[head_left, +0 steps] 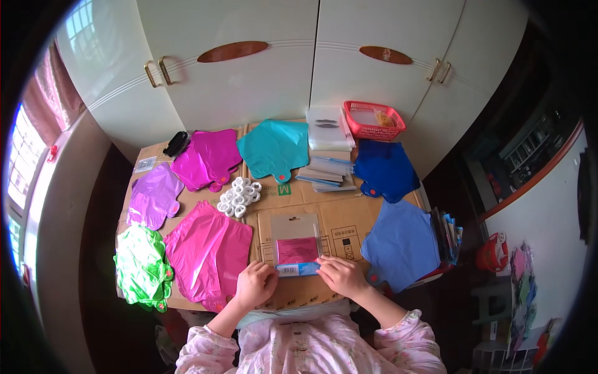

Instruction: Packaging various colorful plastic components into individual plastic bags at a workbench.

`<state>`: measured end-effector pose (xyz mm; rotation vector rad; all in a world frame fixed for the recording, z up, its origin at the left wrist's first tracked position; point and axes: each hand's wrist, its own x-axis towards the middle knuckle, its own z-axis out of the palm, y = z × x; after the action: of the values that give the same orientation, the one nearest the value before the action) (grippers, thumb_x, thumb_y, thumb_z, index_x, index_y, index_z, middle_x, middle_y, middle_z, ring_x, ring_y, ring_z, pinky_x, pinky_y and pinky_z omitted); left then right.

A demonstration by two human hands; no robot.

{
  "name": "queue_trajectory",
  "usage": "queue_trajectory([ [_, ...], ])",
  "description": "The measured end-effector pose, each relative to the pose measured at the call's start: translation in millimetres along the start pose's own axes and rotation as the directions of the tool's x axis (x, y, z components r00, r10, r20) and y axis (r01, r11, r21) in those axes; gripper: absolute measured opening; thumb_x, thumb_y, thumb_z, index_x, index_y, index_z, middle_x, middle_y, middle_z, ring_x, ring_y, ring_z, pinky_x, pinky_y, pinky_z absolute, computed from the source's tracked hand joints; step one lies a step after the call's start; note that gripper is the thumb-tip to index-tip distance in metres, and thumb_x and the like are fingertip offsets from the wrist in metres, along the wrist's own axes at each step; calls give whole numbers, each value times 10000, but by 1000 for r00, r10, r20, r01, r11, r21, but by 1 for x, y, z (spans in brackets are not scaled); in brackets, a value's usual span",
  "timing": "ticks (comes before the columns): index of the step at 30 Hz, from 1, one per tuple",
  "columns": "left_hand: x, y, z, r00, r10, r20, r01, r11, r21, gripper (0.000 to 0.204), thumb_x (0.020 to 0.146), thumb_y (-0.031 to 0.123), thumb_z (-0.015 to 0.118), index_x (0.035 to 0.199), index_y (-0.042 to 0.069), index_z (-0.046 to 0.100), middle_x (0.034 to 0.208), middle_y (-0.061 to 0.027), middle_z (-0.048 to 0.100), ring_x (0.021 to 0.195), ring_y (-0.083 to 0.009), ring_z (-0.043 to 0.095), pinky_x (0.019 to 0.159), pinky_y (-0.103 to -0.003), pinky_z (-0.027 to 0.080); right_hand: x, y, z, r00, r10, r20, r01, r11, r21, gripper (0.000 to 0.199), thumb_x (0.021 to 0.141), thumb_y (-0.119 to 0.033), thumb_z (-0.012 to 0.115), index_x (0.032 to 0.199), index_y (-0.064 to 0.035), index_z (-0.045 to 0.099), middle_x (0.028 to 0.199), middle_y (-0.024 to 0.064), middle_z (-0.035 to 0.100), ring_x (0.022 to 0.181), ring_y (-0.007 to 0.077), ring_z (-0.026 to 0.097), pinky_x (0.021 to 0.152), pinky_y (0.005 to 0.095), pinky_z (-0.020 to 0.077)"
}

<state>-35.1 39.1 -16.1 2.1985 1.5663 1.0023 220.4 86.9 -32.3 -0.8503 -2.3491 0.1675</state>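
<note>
While at the packet (pixel 296 248), foil balloons (pixel 208 249) and rings (pixel 239 196) around.

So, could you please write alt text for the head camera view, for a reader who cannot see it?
Two bare hands, left hand and right hand, press the lower edge of a clear flat packet holding a folded pink foil piece on a cardboard-covered table. Around it lie flat foil balloons in pink, purple, green, teal and blue.

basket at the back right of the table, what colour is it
The basket is red, an openwork plastic one; the head view shows it clearly.
</note>
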Motion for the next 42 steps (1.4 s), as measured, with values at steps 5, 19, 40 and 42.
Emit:
queue_trajectory([
  [5, 4, 4, 7, 977, -210, 33, 205, 972, 118, 120, 723, 157, 646, 694, 53, 593, 675, -78, 568, 691, -280, 591, 605, -375, 492, 7, -3, 2, 982, 153, 107, -162, 984, 73, 240, 767, -178, 717, 918, -51, 580, 884, 57, 614, 848, 225, 615, 745, 342, 509],
  [19, 5, 11, 18, 878, -462, 121, 395, 559, -729, 211, 856, 142, 690, 910, 30, 520, 824, -35, 610, 733, -110, 590, 613, -253, 464, 3, 3, 8, 935, 355, -18, -350, 928, 128, 663, 707, -350, 782, 1204, -48, 464, 1138, 145, 490, 1035, 345, 478, 913, 453, 372],
  [40, 26, 65, 21, 903, -256, 345, 423, 393, -816, 350, 1006, 246, 417, 986, -17, 648, 811, -80, 694, 530, -36, 334, 480, -188, 290, -104, 101, -190, 422, 591, -687, -773, 631, 68, 105, 897, -122, 597, 925, -25, 623, 732, 102, 636, 594, 185, 633, 526, 327, 494],
  [42, 24, 59, 24, 899, -273, 343, 427, 367, -826, 333, 1000, 233, 426, 970, -12, 650, 771, -86, 686, 519, -35, 322, 473, -189, 280, -141, 135, -220, 583, 394, -710, -775, 531, -342, 120, 871, -138, 621, 916, -27, 626, 752, 134, 633, 646, 273, 638, 568, 383, 499],
])
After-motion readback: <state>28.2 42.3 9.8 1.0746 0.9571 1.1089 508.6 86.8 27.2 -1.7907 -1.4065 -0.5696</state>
